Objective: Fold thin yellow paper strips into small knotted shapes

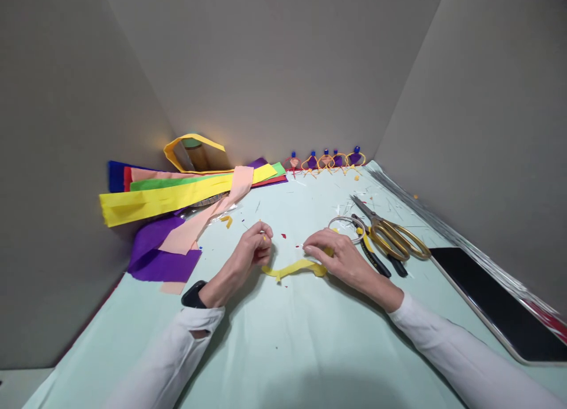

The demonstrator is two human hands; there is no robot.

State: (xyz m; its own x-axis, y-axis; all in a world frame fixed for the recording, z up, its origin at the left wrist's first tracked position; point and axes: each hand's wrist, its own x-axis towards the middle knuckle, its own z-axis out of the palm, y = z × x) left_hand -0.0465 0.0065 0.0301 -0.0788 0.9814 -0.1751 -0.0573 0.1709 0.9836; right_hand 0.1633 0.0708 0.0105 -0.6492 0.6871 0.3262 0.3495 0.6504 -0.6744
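My left hand (253, 249) is closed over the middle of the table, a tiny orange-yellow bit showing at its fingertips; what it is I cannot make out. Opposite it, my right hand (339, 255) has its fingers stretched out loosely, thumb close to them, with nothing plain between the tips. A crinkled yellow strip (292, 270) lies on the cloth between the hands, its right end passing beneath my right hand. A small red scrap (283, 236) sits just beyond the fingers. Behind my right hand are a wire coil (345, 220) and yellow-and-black pliers (372, 255).
Gold-handled scissors (390, 234) and a dark-screened tablet (496, 302) lie at right, beside long wires (443, 226). Coloured fabric strips (177, 199) are heaped at left, near a roll of yellow ribbon (170, 152). Several small wire figures (326, 159) stand along the back wall.
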